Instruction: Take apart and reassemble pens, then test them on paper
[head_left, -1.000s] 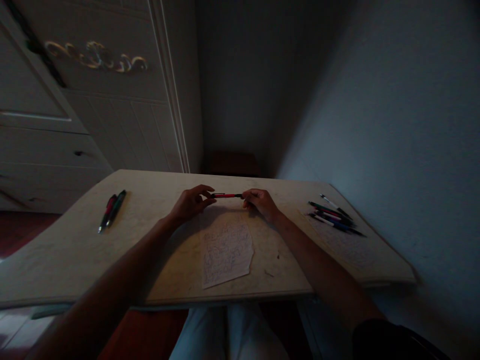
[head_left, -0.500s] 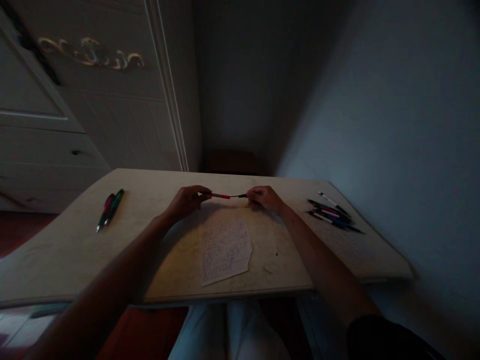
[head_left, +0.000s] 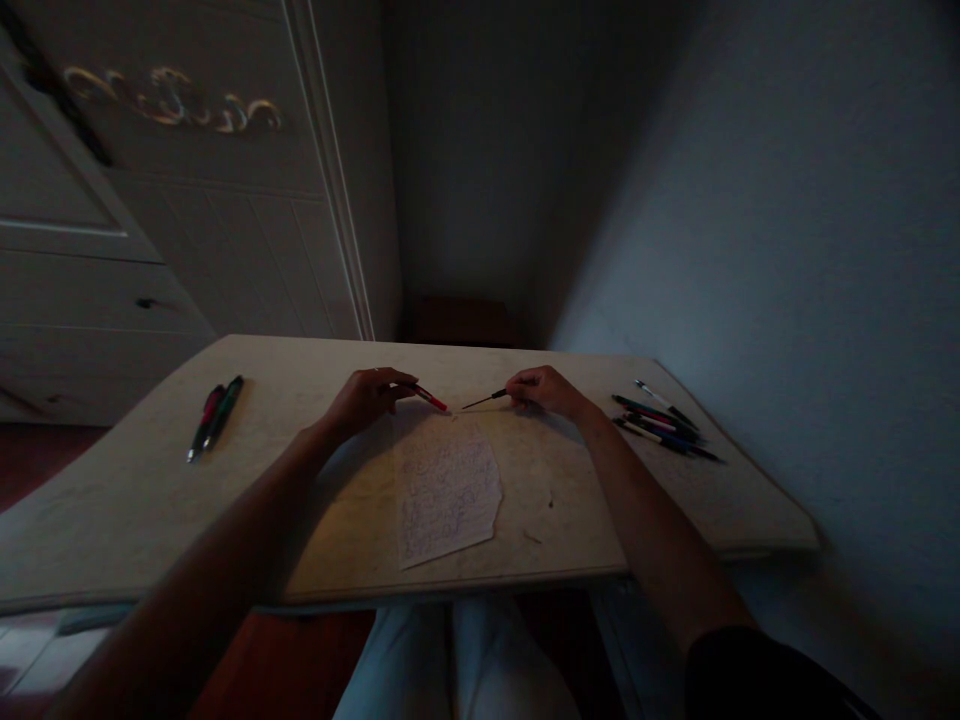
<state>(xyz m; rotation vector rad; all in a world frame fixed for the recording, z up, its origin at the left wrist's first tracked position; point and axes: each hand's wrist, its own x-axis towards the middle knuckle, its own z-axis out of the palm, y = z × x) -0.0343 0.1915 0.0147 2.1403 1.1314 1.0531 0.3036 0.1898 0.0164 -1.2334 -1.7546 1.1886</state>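
My left hand (head_left: pixel 367 395) pinches a red pen barrel (head_left: pixel 433 399), its free end tilted down to the right. In my right hand (head_left: pixel 546 388) is a dark pen part with a thin refill (head_left: pixel 486 400) sticking out, its tip aimed down to the left. A small gap separates the two pieces, just above the far side of the table. Below them lies a sheet of paper (head_left: pixel 448 500) covered in handwriting, one side torn unevenly. The fingertips of both hands are partly hidden in the dim light.
Two pens (head_left: pixel 215 418), one red and dark, one green, lie at the left of the pale table (head_left: pixel 330 560). Several pens (head_left: pixel 664 425) are heaped at the right near the wall (head_left: pixel 847 300). Small scraps (head_left: pixel 532 537) lie beside the paper. A white cabinet (head_left: pixel 247 250) stands behind left.
The refill end and the red barrel were in line and meeting; now they are apart. My right hand has moved slightly right, and both pieces tilt downward.
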